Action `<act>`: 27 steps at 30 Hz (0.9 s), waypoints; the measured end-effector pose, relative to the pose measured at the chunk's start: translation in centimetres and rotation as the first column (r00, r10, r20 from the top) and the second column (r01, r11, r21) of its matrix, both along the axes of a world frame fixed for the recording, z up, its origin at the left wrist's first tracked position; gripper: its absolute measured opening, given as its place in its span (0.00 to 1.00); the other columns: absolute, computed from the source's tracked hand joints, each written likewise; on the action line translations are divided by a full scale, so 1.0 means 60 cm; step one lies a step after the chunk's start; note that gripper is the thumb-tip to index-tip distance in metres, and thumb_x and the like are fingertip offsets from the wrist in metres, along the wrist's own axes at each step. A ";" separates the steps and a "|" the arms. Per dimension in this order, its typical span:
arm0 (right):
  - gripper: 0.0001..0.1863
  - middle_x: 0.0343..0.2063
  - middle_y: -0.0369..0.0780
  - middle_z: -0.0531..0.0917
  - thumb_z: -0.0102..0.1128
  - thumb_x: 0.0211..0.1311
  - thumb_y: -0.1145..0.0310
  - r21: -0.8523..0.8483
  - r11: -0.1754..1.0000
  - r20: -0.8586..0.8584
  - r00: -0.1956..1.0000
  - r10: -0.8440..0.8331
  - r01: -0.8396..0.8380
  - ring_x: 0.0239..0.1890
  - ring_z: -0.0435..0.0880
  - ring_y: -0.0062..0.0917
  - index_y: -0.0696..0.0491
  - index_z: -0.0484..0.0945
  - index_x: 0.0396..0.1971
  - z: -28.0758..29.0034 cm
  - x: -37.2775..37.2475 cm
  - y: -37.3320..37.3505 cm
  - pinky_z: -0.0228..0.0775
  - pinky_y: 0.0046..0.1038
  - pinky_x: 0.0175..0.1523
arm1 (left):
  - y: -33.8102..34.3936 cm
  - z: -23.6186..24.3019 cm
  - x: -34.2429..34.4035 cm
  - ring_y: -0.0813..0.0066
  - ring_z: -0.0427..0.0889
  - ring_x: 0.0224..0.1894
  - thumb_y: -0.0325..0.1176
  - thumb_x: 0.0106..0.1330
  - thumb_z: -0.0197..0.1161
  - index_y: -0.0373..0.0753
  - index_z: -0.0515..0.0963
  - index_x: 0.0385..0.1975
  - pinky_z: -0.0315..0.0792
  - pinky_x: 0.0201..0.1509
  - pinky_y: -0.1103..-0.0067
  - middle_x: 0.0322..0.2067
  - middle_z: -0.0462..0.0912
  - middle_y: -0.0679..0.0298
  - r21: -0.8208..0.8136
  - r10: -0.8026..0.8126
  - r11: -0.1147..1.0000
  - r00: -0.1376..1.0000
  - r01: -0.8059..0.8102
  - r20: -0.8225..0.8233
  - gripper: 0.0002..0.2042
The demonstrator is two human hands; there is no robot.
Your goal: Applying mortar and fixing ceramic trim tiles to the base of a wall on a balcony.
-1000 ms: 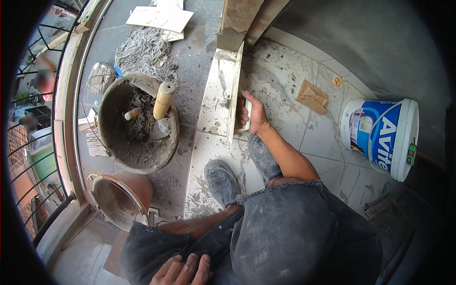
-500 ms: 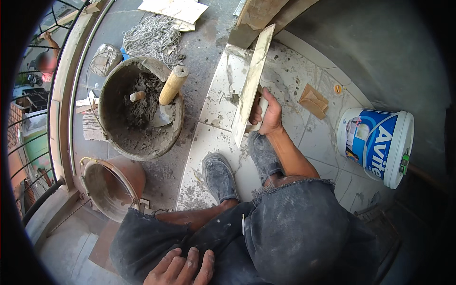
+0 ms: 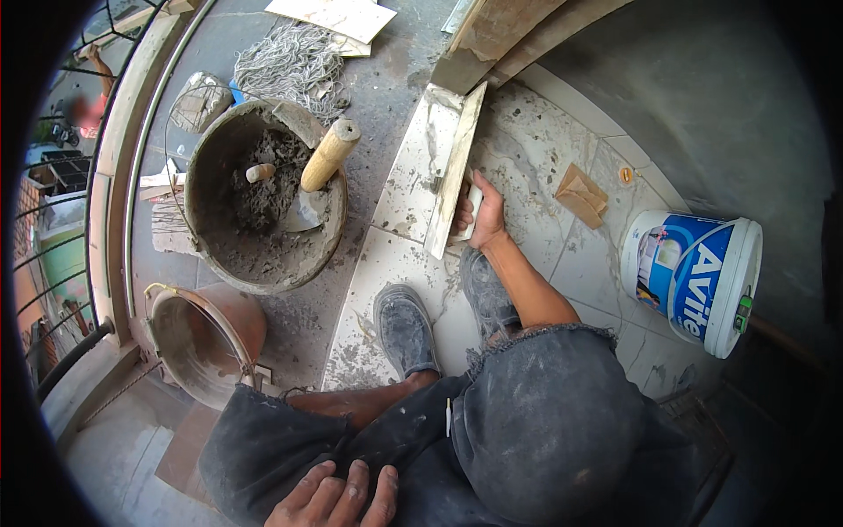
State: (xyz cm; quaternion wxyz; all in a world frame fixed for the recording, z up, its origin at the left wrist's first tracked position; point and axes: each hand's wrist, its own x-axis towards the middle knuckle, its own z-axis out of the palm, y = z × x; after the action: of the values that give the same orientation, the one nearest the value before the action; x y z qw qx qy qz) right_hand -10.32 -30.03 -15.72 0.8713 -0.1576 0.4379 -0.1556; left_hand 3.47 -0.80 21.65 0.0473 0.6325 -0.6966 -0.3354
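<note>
Fingers of the right hand (image 3: 488, 211) were curled round the white handle (image 3: 475, 202) of a long, pale float (image 3: 457, 176), their tips bent into the gap between handle and blade, with the thumb at the handle's forward end. The float lay just to the left of those fingers, tilted up on its edge and running well beyond them toward the foot of a wooden post (image 3: 496, 44); whether its far end touched the post could not be told. Beneath it was a mortar-spattered pale tile (image 3: 391, 211).

The left hand (image 3: 320, 509) was well apart from the float, its fingers slightly bent and spread, over the dark trousers (image 3: 544, 430). A bucket (image 3: 341, 224) of grey mortar (image 3: 263, 206), with a wooden-handled tool (image 3: 329, 156) standing in it, was to the float's left.
</note>
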 end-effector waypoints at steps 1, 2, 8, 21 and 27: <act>0.25 0.06 0.29 0.62 0.48 0.66 0.41 -0.014 1.000 -0.028 1.000 -0.005 0.005 0.05 0.58 0.17 0.45 0.68 0.17 -0.002 0.003 -0.002 0.52 0.21 0.10 | -0.001 -0.001 0.001 0.62 0.82 0.39 0.32 0.64 0.62 0.33 0.77 0.53 0.76 0.53 0.68 0.43 0.83 0.52 0.002 0.003 1.000 1.000 -0.003 0.000 0.18; 0.26 0.06 0.29 0.62 0.48 0.65 0.40 -0.028 1.000 -0.056 0.998 -0.011 0.009 0.05 0.57 0.17 0.45 0.67 0.16 0.000 0.005 -0.003 0.51 0.20 0.10 | -0.001 -0.001 0.001 0.61 0.82 0.39 0.32 0.64 0.63 0.33 0.77 0.52 0.76 0.53 0.68 0.43 0.83 0.52 -0.006 0.005 1.000 1.000 -0.005 -0.002 0.18; 0.28 0.05 0.29 0.61 0.48 0.64 0.39 -0.042 0.999 -0.077 0.997 0.001 -0.004 0.05 0.57 0.17 0.44 0.65 0.13 0.012 0.015 -0.004 0.50 0.20 0.11 | -0.005 -0.004 0.002 0.61 0.83 0.38 0.31 0.63 0.63 0.33 0.78 0.51 0.77 0.51 0.68 0.42 0.83 0.52 -0.021 0.020 1.000 1.000 -0.020 -0.013 0.17; 0.21 0.10 0.28 0.65 0.55 0.63 0.42 -0.078 0.997 0.044 0.999 0.024 -0.021 0.08 0.61 0.16 0.44 0.69 0.23 -0.009 0.007 -0.013 0.53 0.22 0.12 | -0.008 -0.002 -0.001 0.60 0.82 0.38 0.31 0.64 0.62 0.33 0.77 0.52 0.77 0.52 0.68 0.42 0.83 0.52 -0.004 0.010 1.000 1.000 -0.010 -0.005 0.17; 0.21 0.10 0.29 0.65 0.56 0.63 0.43 -0.089 0.996 0.014 1.000 0.014 -0.013 0.08 0.61 0.17 0.45 0.69 0.23 0.012 0.012 -0.008 0.55 0.22 0.12 | -0.003 -0.001 0.002 0.61 0.82 0.38 0.30 0.64 0.62 0.33 0.77 0.52 0.77 0.52 0.68 0.42 0.83 0.52 -0.016 -0.006 1.000 1.000 0.006 -0.012 0.17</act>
State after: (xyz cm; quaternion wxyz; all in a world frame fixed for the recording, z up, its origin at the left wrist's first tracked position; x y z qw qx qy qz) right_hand -9.60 -30.54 -14.97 0.8676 -0.1979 0.4233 -0.1700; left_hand 3.57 -0.98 21.60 0.0556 0.6279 -0.7008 -0.3338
